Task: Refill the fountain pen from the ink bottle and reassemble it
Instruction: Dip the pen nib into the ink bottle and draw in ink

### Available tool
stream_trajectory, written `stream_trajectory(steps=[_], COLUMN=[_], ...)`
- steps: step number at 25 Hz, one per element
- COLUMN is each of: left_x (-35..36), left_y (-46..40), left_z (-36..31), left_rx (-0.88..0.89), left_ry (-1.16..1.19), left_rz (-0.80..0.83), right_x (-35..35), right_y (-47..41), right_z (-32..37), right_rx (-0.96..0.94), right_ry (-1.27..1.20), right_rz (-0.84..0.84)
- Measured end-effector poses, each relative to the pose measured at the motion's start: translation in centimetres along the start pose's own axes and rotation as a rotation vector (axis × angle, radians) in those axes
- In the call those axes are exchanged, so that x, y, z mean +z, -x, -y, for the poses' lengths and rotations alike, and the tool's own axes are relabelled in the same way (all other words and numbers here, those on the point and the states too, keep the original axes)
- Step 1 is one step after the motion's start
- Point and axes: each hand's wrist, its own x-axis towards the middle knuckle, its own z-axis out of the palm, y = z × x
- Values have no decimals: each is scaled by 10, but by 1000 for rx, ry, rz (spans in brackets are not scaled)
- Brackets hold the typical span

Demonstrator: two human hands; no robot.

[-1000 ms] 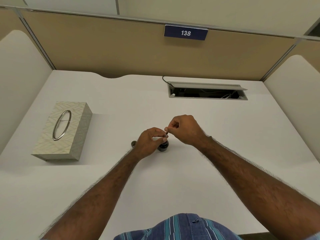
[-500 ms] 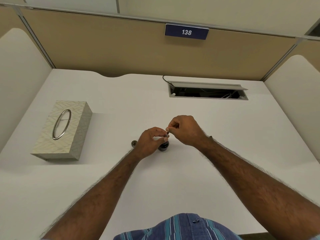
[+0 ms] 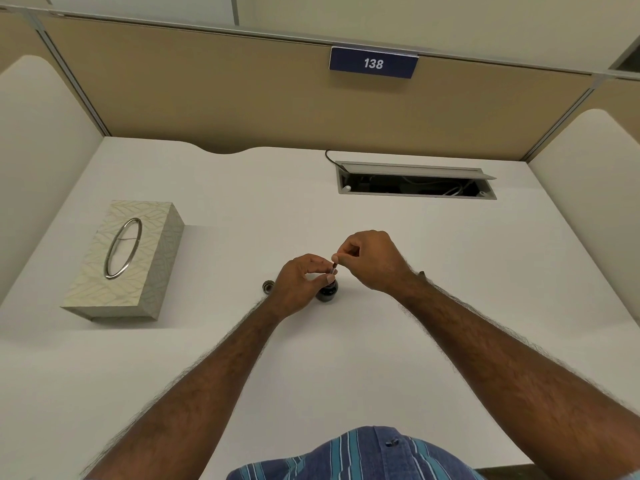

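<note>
Bottle cap (image 3: 267, 286) just left of left hand (image 3: 300, 289).

White surface (image 3: 450, 271) inside a cubicle — tan partition panel (image 3: 242, 98) along the back, pale rounded side dividers left (image 3: 38, 150) and right (image 3: 588, 174). Blue number plate (image 3: 373, 63) reading 138 is fixed at the top of the back panel. Tissue box (image 3: 128, 261) with leaf-pattern cover and oval metal-ringed opening sits at the left of the surface, well apart from the centre. Cable tray cutout (image 3: 415, 183) at back right, lid propped open, wires inside; a black cable (image 3: 329, 156) curls out at its left corner. Blue striped shirt (image 3: 363, 459) at the bottom edge — buttoned front visible.
</note>
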Motion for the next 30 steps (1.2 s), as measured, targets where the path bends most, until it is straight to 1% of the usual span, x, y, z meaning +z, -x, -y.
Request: stream_trajectory(steps=[5, 12, 18, 23, 25, 30], left_x=[1, 1, 2, 2, 2, 3], left_y=[-1, 0, 0, 0, 0, 0], left_z=[0, 0, -1, 0, 0, 2], left_rx=[2, 0, -11, 0, 11, 2], left_ry=[1, -12, -9, -14, -14, -12], left_rz=[-1, -7, -23, -33, -36, -42], right_x=[-4, -7, 1, -2, -2, 2], right_y=[1, 4, 2, 5, 5, -1], right_z=[2, -2, -2, -2, -2, -2], right_rx=[-77, -126, -67, -108, -112, -18], right_ry=[35, 20, 70, 19, 20, 54], right_rz=[49, 77, -9, 40, 33, 1])
